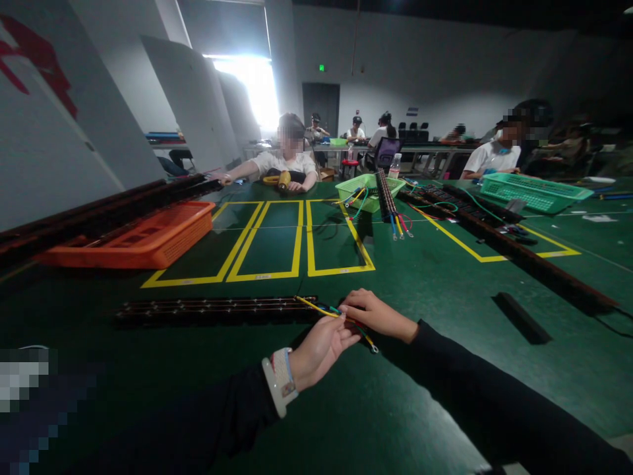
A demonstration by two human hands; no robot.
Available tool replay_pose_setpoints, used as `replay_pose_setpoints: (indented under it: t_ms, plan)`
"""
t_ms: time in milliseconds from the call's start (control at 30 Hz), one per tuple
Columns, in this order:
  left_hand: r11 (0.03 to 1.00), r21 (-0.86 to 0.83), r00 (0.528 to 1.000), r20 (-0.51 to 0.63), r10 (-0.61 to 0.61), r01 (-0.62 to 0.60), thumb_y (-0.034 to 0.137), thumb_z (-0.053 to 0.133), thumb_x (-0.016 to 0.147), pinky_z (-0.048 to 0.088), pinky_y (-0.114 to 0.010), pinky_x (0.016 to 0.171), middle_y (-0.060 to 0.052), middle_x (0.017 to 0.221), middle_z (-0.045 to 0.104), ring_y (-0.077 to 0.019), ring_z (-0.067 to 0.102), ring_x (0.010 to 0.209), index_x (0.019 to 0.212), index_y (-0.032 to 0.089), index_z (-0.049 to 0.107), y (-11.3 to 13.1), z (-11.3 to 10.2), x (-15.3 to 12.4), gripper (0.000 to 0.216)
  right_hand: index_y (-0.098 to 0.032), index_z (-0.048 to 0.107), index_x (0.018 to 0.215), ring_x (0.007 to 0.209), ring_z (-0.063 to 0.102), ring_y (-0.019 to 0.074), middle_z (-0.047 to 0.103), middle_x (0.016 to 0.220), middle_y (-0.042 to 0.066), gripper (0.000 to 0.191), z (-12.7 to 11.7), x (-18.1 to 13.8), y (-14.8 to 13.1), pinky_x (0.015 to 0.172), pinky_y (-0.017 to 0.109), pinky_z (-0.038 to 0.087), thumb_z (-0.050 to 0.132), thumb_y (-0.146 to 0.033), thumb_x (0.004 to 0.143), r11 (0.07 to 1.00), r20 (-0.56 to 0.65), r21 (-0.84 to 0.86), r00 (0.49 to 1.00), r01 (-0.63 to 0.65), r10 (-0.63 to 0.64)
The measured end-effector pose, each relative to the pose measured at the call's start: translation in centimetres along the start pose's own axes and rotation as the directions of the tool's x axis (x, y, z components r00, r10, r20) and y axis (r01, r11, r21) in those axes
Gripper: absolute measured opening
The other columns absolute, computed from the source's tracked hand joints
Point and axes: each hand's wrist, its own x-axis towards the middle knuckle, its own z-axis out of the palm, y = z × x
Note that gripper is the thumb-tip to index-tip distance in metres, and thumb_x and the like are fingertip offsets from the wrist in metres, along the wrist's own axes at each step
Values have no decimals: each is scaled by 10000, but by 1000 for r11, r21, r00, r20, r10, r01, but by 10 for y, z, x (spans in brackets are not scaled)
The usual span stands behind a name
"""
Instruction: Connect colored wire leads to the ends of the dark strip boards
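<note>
While the left grip (pixel 321 348) pinches coloured wires (pixel 316 307) | right grip (pixel 376 315) clasps them too | fingers curled

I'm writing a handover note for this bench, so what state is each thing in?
Left hand: palm up, gripping
Right hand: knuckles up, gripping
Coloured wires: bunched between both hands
Ring terminal: bare, sticking out
Long dark strip: lying flat
Orange basket: upright
Middle green basket: upright, wires over its rim
Right green basket: upright
Bottle: upright
Exit sign: lit
</note>
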Motion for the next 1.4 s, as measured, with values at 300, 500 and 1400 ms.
replay_pose_setpoints:
  t_ms: [300,500,1400]
  plan:
    - [997,26,997,-29,-74,75,200,370,871,398,-423,970,-167,911,657,-205,644,860,985,50,523,0,2,0,242,-171,673,806,772,570,154,659,769,25,376,-5,0,-8,769,284,360,448,-458,897,996,63,59,996,-73,69]
    - [997,-26,997,-24,-74,73,226,337,866,414,-418,945,-160,920,656,-209,642,868,927,72,536,4,3,-1,259,-195,666,912,863,564,178,675,851,17,279,-12,-3,-11,858,332,337,492,-411,882,998,123,38,991,-57,52]
    - [994,-48,993,-60,-105,102,206,337,841,416,-418,949,-205,1012,639,-240,644,917,933,56,531,5,2,-1,262,-152,622,899,772,543,151,593,829,55,139,-10,-8,-21,685,256,416,507,-221,867,989,-25,-132,998,60,-64]
